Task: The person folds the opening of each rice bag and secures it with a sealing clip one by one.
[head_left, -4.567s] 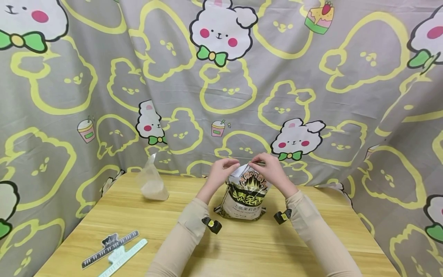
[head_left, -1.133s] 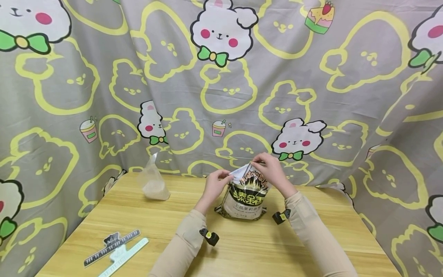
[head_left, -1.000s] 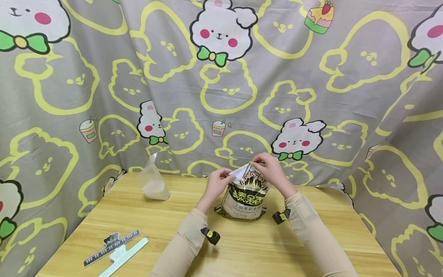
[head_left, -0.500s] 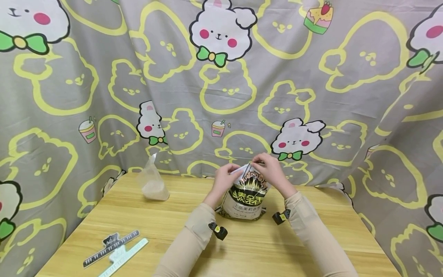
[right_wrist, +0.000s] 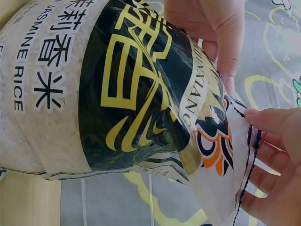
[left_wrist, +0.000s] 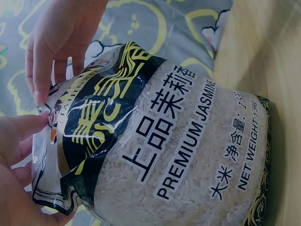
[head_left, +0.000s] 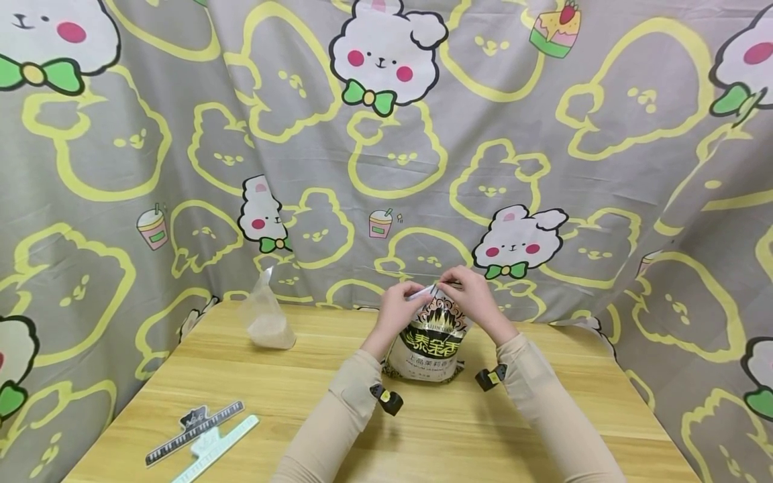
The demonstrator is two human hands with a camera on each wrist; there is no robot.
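A printed bag of jasmine rice (head_left: 431,352) stands upright on the wooden table, its lower part filled with grains that show through clear plastic. At its top left edge my left hand (head_left: 395,310) pinches the folded plastic between thumb and fingers. My right hand (head_left: 474,296) pinches the top edge a little to the right, the two hands nearly meeting. In the right wrist view, the right thumb lies on the bag's pale top strip (right_wrist: 241,141) with the fingers behind it. The left wrist view shows the left thumb pressed on the bag's top end (left_wrist: 47,150).
A clear plastic bag (head_left: 268,329) with some white grains stands at the back left. On the table's front left lie a black piano-key clip (head_left: 193,435) and a pale mint clip (head_left: 214,448). A patterned curtain (head_left: 302,168) surrounds the table.
My left hand first slid down the bag's left top corner, then came back up and right, closer to the right hand. The white folded flap now shows less. My right hand has barely moved.
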